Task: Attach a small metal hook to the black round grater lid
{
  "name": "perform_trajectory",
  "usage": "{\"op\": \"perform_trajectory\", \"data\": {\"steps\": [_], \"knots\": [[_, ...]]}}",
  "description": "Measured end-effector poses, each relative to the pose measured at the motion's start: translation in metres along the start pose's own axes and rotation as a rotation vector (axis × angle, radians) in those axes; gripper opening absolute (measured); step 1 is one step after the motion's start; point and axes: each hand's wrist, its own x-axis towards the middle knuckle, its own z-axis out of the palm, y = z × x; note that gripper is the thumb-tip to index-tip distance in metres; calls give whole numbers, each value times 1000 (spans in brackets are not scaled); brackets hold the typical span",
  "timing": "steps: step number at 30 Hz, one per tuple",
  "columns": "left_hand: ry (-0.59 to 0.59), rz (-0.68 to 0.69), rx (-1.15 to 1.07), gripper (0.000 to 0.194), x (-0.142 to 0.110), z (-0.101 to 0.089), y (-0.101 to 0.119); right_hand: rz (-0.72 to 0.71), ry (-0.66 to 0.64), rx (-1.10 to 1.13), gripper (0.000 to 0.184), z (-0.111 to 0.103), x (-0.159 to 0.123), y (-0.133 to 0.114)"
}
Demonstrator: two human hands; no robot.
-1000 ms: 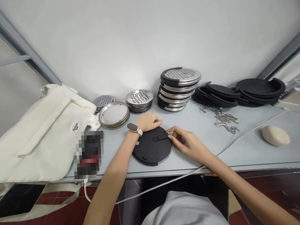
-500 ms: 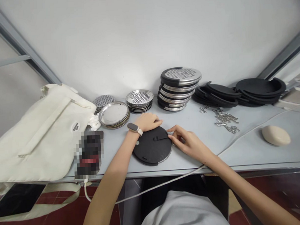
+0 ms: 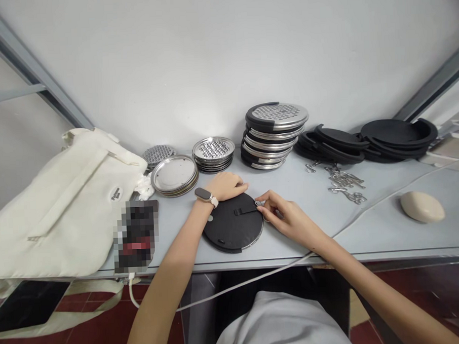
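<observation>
A round black disc [image 3: 232, 227] with a silver rim showing at its lower right lies flat on the table near the front edge. My left hand [image 3: 227, 186], with a watch on its wrist, lies over the disc's far edge, fingers stretched out. At the right edge, my right hand [image 3: 279, 211] pinches a small metal clasp [image 3: 256, 203] between thumb and index finger. A short black strap [image 3: 246, 210] runs across the disc to that clasp. Most of the clasp is hidden by the fingertips.
Behind stand stacked metal graters [image 3: 213, 150], plain metal discs [image 3: 173, 175] and a tall stack of black-cased graters [image 3: 275, 134]. Black covers [image 3: 397, 139] and loose metal clasps [image 3: 346, 179] lie right. A white cable [image 3: 353, 222], cream case [image 3: 422, 207], phone [image 3: 137, 237] and bag [image 3: 64, 209] surround these.
</observation>
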Motion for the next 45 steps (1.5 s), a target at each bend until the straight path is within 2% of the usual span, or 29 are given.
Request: {"op": "perform_trajectory", "data": {"steps": [14,35,45], "knots": [[-4,-1,-1,54,0,0,0,-27,18,-11,20,0,0,-1],[7,4,-7,54,0,0,0,9,27,-4,27,0,1,-3],[3,-3,-23,53,0,0,1,-18,2,10,20,-1,3,-4]]}}
